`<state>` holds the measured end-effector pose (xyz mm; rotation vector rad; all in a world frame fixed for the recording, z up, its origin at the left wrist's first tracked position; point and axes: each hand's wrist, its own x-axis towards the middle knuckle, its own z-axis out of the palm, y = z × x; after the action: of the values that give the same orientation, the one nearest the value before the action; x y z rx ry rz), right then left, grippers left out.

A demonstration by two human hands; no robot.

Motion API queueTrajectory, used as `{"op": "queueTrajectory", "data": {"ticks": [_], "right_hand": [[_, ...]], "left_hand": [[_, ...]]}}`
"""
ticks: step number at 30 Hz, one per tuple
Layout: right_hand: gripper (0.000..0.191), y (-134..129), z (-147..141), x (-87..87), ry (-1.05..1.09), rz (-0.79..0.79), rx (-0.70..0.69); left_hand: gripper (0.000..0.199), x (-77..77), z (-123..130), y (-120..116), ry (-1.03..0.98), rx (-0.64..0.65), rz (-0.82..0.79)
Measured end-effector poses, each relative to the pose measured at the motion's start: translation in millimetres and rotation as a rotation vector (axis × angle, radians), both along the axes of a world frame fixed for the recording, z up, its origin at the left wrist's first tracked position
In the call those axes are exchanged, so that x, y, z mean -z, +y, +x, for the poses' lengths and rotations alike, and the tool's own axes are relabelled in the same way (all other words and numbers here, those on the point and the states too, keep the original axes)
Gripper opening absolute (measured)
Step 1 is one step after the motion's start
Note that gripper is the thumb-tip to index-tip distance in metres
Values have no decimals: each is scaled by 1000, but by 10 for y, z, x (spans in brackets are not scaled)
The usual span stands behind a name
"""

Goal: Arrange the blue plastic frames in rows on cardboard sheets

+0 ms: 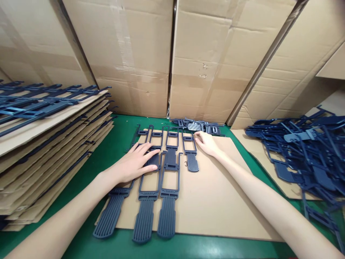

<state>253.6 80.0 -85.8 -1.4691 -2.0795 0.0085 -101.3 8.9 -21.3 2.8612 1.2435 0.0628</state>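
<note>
Dark blue plastic parts, each a frame with a ribbed paddle end, lie in two rows on a flat cardboard sheet [215,201]. My left hand [137,162] rests palm down with fingers spread over the parts at the left. Three front parts, one of them [167,216] beside the bare cardboard, have their paddles toward me. My right hand [206,142] has its fingers bent at the upper right side of the rightmost back part [192,162]; its fingertips pinch or touch that frame's edge.
Cardboard sheets layered with blue parts form a tall stack [54,144] at the left. A tangled heap of parts [315,154] lies at the right. A small pile [195,126] sits behind the sheet, before large cardboard boxes [199,64]. The table [107,144] is green.
</note>
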Motion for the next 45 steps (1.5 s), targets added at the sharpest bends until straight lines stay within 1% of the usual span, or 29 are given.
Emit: {"op": "queueTrajectory", "data": {"ticks": [8,11,14,18,22,24,27,29,31,35,38,40,43,45], "right_hand": [[22,-11,1,-14,4,-18,-21],[22,-19,4,-22,24,-16,-27],[21,-42,-16,-38,44,-22,-33],[21,-100,-128,-38,37,-26,-86],[21,-165,-270,-1,9,-21,-130],[21,-192,-307,4,37,-34,-121],[26,-225,-311,-24,158,-47,-61],[28,-238,-294,-53,229,-29,-13],[28,-237,-274,-74,256,11,41],[21,-197,-223,-66,224,73,142],[14,-171,-173,-46,169,96,159],[16,-176,-149,-49,99,118,164],[23,-212,-147,-84,-18,162,135],[24,-235,-165,-109,-57,184,56]], "left_hand": [[56,-18,30,1,-66,-5,0],[56,-33,38,-4,-79,-10,29],[57,-50,36,-5,-72,20,66],[60,-51,35,-5,-77,52,63],[64,-6,28,10,-56,50,31],[64,22,21,23,-25,50,8],[63,48,16,37,-5,52,-4],[62,52,19,39,-6,54,-1],[61,49,27,37,-4,54,0],[63,36,37,29,8,51,1],[62,35,32,29,7,52,6],[62,39,26,32,11,52,7],[61,45,22,37,13,50,11],[61,47,23,40,15,50,10]]}}
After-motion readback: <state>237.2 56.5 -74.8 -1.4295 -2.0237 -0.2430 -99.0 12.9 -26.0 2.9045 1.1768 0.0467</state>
